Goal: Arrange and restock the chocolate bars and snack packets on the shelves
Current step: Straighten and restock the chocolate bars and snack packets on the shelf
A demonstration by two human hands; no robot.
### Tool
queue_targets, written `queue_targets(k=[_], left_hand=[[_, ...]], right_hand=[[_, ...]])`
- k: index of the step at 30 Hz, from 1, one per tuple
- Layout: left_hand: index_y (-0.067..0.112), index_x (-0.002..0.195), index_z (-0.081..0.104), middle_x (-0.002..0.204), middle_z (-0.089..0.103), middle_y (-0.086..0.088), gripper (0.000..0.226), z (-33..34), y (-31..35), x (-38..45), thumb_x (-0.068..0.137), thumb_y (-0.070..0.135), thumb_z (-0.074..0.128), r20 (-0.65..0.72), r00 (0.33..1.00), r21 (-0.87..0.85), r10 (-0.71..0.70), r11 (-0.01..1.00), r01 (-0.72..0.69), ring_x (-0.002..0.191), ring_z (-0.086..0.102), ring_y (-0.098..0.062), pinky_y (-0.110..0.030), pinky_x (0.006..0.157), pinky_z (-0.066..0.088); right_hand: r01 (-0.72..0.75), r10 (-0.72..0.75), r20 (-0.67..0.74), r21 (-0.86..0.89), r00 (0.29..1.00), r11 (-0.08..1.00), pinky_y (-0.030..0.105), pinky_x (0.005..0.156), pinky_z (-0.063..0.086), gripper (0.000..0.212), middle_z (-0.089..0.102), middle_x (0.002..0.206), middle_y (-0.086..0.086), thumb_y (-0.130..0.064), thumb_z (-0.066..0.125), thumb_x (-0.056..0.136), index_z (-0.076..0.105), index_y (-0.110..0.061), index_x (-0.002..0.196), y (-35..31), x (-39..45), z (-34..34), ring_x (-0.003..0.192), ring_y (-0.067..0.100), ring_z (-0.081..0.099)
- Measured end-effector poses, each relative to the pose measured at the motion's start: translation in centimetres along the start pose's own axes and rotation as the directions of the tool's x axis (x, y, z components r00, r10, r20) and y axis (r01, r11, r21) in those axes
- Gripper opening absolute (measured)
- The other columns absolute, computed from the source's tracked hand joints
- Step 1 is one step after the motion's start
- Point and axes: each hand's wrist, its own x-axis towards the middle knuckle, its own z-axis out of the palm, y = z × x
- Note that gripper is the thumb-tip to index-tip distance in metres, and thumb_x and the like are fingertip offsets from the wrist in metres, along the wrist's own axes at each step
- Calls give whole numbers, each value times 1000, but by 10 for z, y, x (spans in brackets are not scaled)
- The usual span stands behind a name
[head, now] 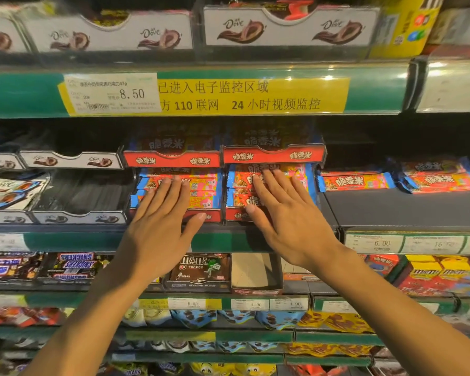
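Head view: both hands lie flat, fingers straight and spread, gripping nothing. Left hand (162, 213) presses on the crispy-rice chocolate bars (201, 189) in the left red display tray (171, 160); right hand (285, 213) presses on the same kind of bars in the right red tray (273, 156). More such bars (357, 181) lie loose on the grey shelf (404, 207) just to the right.
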Motion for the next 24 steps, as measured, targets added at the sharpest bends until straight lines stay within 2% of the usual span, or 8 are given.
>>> queue_targets(k=[5,9,14,17,19,21,24], left_hand=[[22,147,-26,154,-33,4,88,-5,1,1,76,74,-21,109,994,62,-10,998,3,142,-33,-12,-33,119,-18],[23,140,-34,151,-38,1,88,-14,2,11,71,76,-25,224,974,88,-32,996,12,141,-34,-15,-34,118,-18],[24,136,-40,149,-43,-1,91,-11,3,7,65,78,-23,212,977,85,-26,996,9,138,-39,-17,-35,117,-19],[24,148,-24,156,-32,0,93,-7,6,-5,73,78,-17,119,992,34,-36,999,32,144,-30,-16,-36,120,-12],[25,156,-2,164,-8,0,92,-9,11,-12,80,76,-11,43,997,6,-70,998,70,150,-11,-18,-39,121,5],[24,156,18,161,17,1,88,-11,14,-15,86,73,-5,8,996,0,-89,996,89,149,11,-19,-42,117,22],[24,156,18,162,17,2,88,-10,15,-12,86,73,-6,29,997,20,-76,997,75,149,14,-20,-43,118,23]], right_hand=[[-28,29,-18,47,999,998,39,124,-4,68,0,165,-2,-61,8,100,8,-24,158,-8,-13,-3,152,14,-10],[-30,30,1,34,1000,999,38,124,-5,69,4,165,0,-61,8,100,11,-24,158,-8,-13,-3,152,16,-7],[-36,36,17,31,999,999,37,123,-8,69,1,166,0,-61,5,99,9,-26,158,-6,-10,-5,152,16,-10],[-28,27,11,25,1000,999,37,123,-8,68,2,166,1,-61,7,100,11,-25,158,-5,-12,-7,152,17,-9],[-24,24,13,16,1000,1000,38,123,-7,68,3,166,0,-60,7,100,11,-25,158,-4,-14,-7,152,16,-8],[-19,19,9,13,1000,1000,39,124,-4,66,7,166,0,-60,10,102,13,-25,158,-4,-15,-7,152,16,-5],[-19,19,9,7,1000,1000,40,125,-1,65,9,166,1,-59,12,103,15,-25,158,-3,-14,-5,153,17,-2]])
